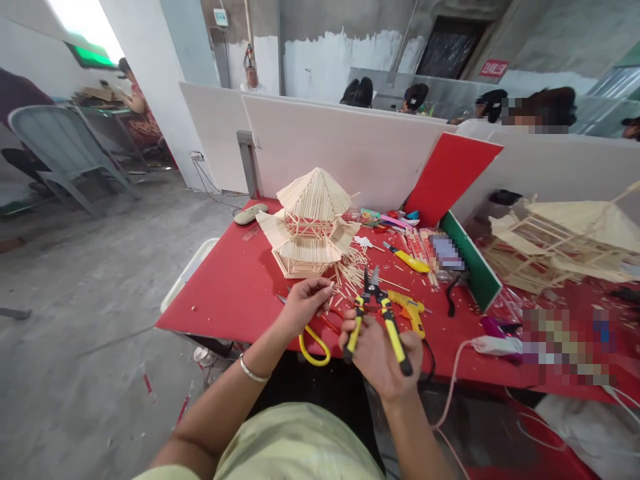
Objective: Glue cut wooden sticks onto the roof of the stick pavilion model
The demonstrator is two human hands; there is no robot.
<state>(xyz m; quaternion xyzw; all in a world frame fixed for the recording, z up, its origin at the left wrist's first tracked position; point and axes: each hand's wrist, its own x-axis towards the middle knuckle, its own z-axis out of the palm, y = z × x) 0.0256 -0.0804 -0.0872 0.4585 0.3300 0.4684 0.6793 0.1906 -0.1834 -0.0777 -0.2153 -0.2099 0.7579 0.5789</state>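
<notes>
Nearest me, my right hand (pixel 377 353) holds the yellow-and-black cutters (pixel 388 313), handles spread, blades slightly parted. Their long axis runs away from my body, so the blades point outward past the fingers. To its left, my left hand (pixel 306 303) is narrow, thumb and forefinger pinched together; I can't tell whether a bit of stick sits between them. The relation I judge to matter most is between that pinch and the blades: they lie to its right and slightly beyond, well apart from it.

Under and just nearer than the left hand are scissors with a yellow loop (pixel 316 363). Right of the cutters lies a yellow glue gun (pixel 410 309). Beyond the left fingertips, loose sticks (pixel 354 272) spread out. Farther on, the tiered stick model (pixel 311 249) stands upright, straight ahead of my left hand, which is the nearer one to it. A white partition (pixel 340 147) closes off the far side.
</notes>
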